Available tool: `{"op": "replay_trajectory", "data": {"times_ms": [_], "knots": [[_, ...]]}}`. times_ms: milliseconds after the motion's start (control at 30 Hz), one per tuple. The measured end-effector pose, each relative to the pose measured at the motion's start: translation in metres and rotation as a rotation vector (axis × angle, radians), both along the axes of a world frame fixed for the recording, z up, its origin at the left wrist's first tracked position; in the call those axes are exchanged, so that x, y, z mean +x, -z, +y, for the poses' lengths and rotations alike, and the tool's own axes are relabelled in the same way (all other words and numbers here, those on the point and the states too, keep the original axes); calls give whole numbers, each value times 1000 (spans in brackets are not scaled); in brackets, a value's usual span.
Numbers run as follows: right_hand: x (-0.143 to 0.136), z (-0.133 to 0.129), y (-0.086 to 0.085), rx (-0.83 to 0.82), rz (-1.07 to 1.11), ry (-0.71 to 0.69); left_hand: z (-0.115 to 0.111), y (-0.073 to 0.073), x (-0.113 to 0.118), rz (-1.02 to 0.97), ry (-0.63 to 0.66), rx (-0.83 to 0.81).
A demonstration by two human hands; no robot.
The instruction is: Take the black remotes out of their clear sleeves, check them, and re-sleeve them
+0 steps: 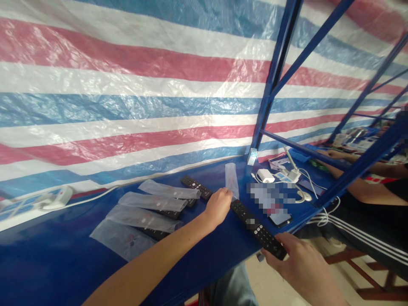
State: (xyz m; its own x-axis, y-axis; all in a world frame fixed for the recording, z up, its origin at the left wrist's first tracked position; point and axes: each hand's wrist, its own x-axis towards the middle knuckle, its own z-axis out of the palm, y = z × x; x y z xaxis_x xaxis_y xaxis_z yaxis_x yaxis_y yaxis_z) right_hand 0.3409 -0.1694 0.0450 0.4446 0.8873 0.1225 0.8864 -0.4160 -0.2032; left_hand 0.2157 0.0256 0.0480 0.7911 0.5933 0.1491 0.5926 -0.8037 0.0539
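My right hand (301, 261) is closed round the lower end of a black remote control (251, 225), which lies slantwise over the blue table. My left hand (219, 207) is closed in a pinch at the near end of a clear, frosted plastic sleeve (231, 177). The remote's far tip is close to that end of the sleeve; my fingers partly hide the spot, so I cannot tell whether it is inside. Left of my left hand lies a bare black remote (194, 185). Several more remotes lie there with plastic sleeves (153, 202) over them, fanned out beside my forearm.
Beyond the right hand are a phone (280, 219), a white charger (265, 175), a power strip (288, 175) and loose cables. A blue metal frame (270, 93) rises there. Another person's arm (366, 182) reaches in from the right. Striped sheeting (143, 102) hangs behind the table (63, 259).
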Motion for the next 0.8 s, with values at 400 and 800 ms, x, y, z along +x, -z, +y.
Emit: {"op": "replay_trajectory", "data": {"times_ms": [400,800], "knots": [[-13,17,3,-132,-13,101,-9,5,-3,131,100,10],[-25,55,15,4,-71,96,-25,6,-2,124,248,-7]]}}
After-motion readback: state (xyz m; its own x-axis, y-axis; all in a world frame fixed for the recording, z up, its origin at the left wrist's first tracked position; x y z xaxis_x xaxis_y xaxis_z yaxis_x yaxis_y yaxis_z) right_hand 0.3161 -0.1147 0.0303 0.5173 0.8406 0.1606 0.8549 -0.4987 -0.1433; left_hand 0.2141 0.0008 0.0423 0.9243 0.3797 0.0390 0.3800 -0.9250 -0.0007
